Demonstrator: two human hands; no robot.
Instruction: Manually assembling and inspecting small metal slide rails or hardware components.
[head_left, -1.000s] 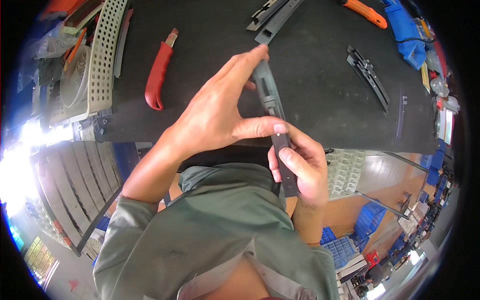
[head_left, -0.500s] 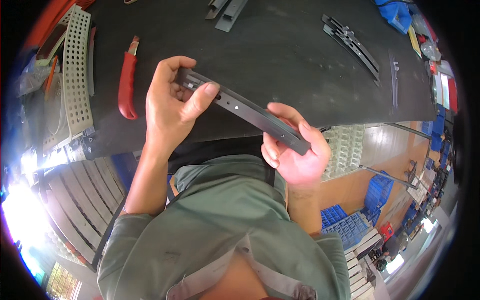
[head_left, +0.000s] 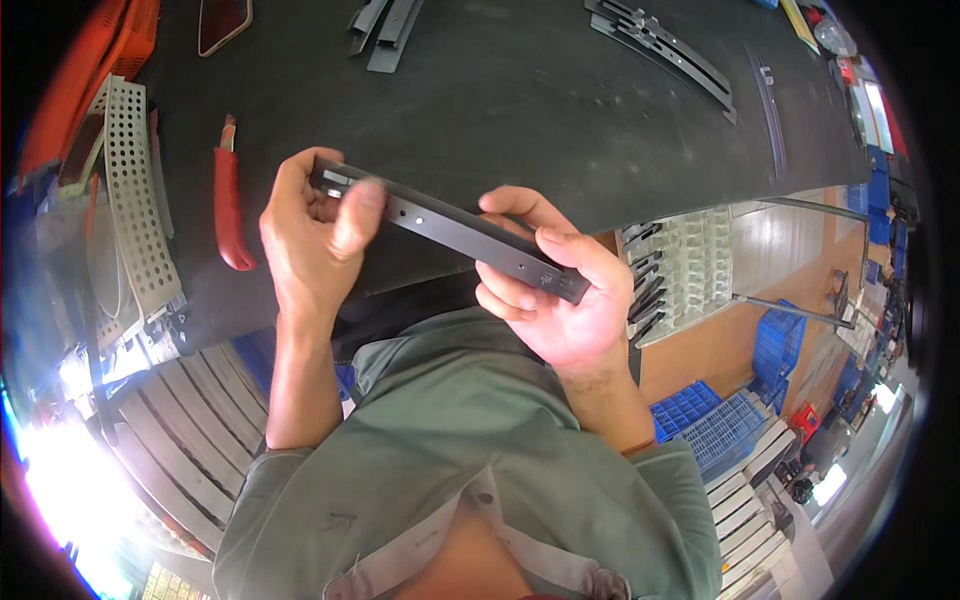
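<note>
Between my two hands, above the table's near edge, a long dark metal slide rail slopes down from left to right. It has small holes along its face and light small parts at its left end. My left hand grips the left end, thumb on the face and fingers curled behind. Around the right end closes my right hand, its thumb on the upper edge and fingers underneath, the index finger raised. A red-handled utility knife lies on the table left of my left hand.
More rails lie on the black table: a pair at the back, a stack at the far right. A perforated pale strip and a phone are at left. Beside my right hand stands a clear moulded tray with dark pieces.
The view has shifted, bringing the phone and the tray's dark pieces into sight. The rail has swung slightly nearer level and sits further left in the picture, still in both hands.
</note>
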